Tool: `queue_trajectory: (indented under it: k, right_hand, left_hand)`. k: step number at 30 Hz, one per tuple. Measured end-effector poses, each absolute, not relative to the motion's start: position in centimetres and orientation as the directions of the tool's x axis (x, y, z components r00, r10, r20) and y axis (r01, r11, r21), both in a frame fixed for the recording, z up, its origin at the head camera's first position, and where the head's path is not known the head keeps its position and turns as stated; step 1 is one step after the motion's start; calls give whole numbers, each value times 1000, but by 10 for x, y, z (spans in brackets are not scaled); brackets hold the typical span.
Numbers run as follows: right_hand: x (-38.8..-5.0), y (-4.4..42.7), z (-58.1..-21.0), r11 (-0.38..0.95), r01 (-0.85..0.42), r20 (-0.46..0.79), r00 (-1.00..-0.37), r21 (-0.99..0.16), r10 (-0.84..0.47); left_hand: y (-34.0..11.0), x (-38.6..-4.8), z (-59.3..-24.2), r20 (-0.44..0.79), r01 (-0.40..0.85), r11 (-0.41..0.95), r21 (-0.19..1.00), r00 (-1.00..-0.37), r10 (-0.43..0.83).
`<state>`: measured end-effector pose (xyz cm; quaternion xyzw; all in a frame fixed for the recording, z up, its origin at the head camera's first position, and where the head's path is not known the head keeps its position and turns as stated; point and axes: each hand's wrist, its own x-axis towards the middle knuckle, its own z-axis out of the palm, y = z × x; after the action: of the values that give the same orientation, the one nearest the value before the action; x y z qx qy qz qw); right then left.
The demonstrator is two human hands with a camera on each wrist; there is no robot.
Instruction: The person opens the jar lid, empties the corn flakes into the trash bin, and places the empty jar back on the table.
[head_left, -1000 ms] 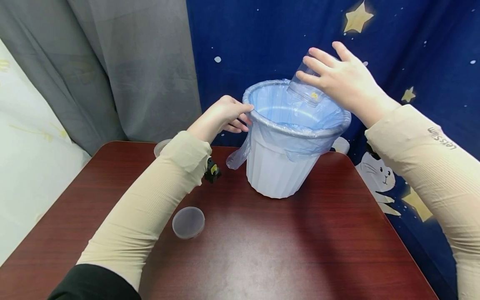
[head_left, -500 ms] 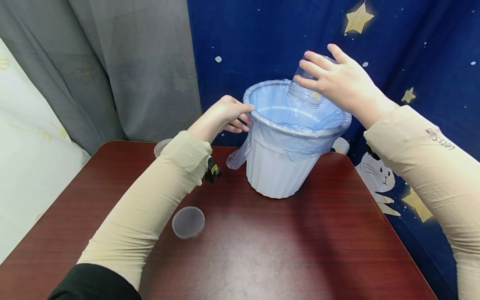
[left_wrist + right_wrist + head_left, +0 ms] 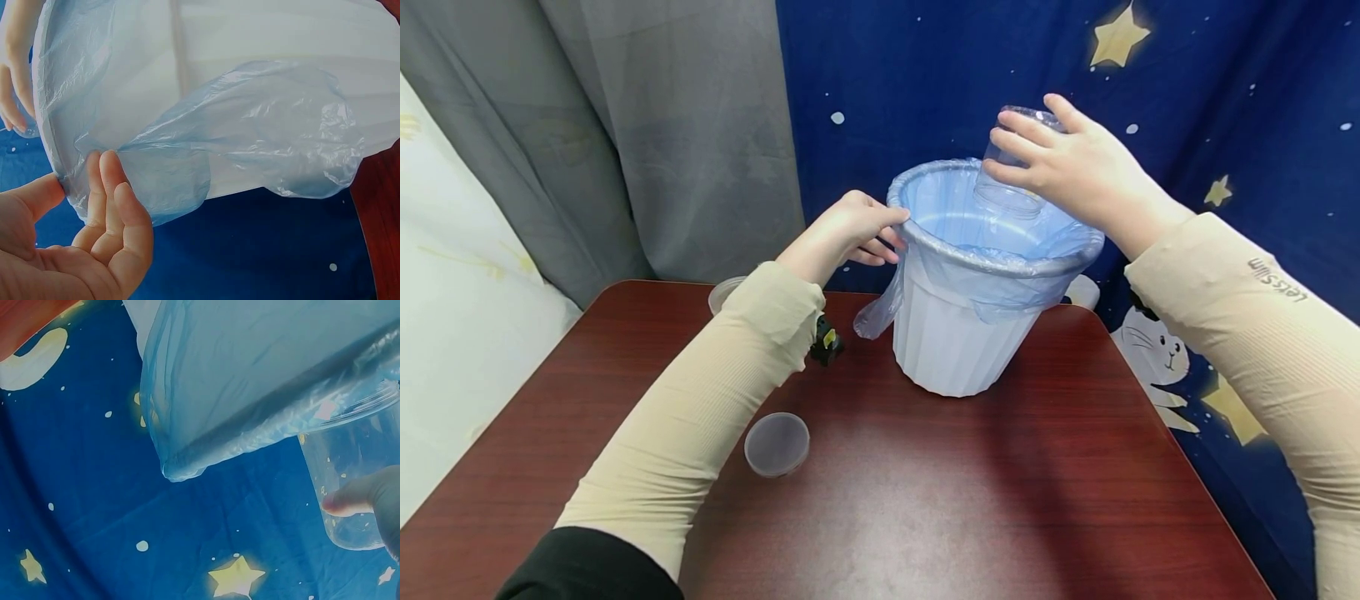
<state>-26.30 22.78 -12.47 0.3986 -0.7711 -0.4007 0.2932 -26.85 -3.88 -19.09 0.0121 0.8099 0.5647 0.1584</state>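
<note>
A white bin [image 3: 958, 342] lined with a thin blue bag [image 3: 940, 200] stands tilted at the table's back. At its left rim my left hand [image 3: 853, 229] pinches rim and bag, thumb on top, fingers beneath; the left wrist view shows the thumb at the rim and the fingers [image 3: 112, 212] against the bag. My right hand [image 3: 1075, 171] grips a clear jar [image 3: 1007, 196], mouth down, over the bin's opening. Small bits cling inside the jar [image 3: 347, 456] in the right wrist view. The bin's bottom inside is hidden.
A round clear lid [image 3: 777, 445] lies on the dark red table [image 3: 925, 500], right of my left forearm. Another clear round item [image 3: 724, 292] sits at the back left, partly behind my sleeve. Curtains [image 3: 700, 125] hang behind the table.
My right hand has shifted slightly left and down, turning the jar more upright with its mouth down. The yellow bit seen near the jar's mouth no longer shows there. My left hand holds still.
</note>
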Motion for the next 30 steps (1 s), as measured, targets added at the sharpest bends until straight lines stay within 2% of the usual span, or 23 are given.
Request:
queue_trajectory:
  k: [19, 30]
  right_hand:
    - [-266, 228, -131, 297, -356, 102, -474, 886, -875]
    - [-263, 236, -134, 335, -377, 103, -517, 863, -850]
  left_hand:
    - [-40, -268, -192, -241, -159, 356, 921, -950, 199]
    - [-39, -268, -192, -237, -154, 358, 921, -950, 203]
